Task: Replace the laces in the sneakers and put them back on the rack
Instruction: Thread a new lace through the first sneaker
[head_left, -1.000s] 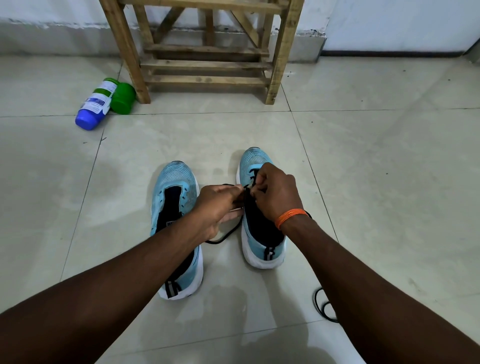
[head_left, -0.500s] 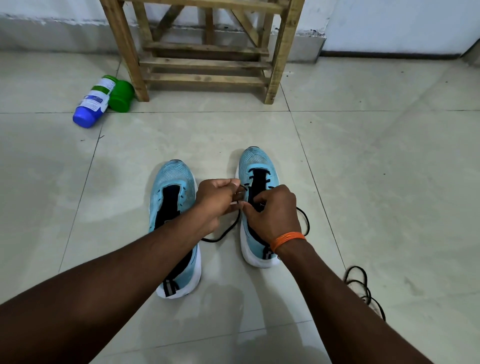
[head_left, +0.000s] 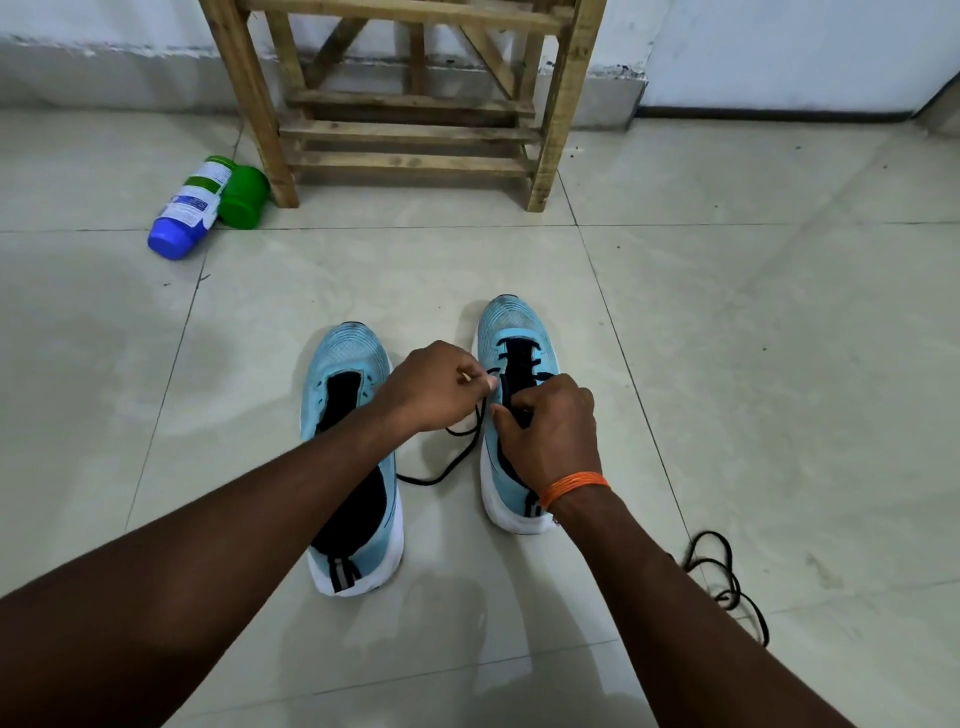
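Wooden rack (head_left: 410, 130) stands well beyond the fingers (head_left: 475, 382). Two blue sneakers sit on the floor (head_left: 727, 364): right sneaker (head_left: 511, 325), partly laced, under the fingers; left sneaker (head_left: 345, 358), unlaced, just beside them. Left hand (head_left: 431, 387) and right hand (head_left: 550, 431) each pinch the black lace (head_left: 427, 481) at the eyelets.

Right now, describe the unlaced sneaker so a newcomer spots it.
Find the wooden rack at the wall; two light-blue sneakers sit on the tiles before it. It is the left sneaker, the one nearer the camera: bare eyelets, while the right sneaker shows black lace.
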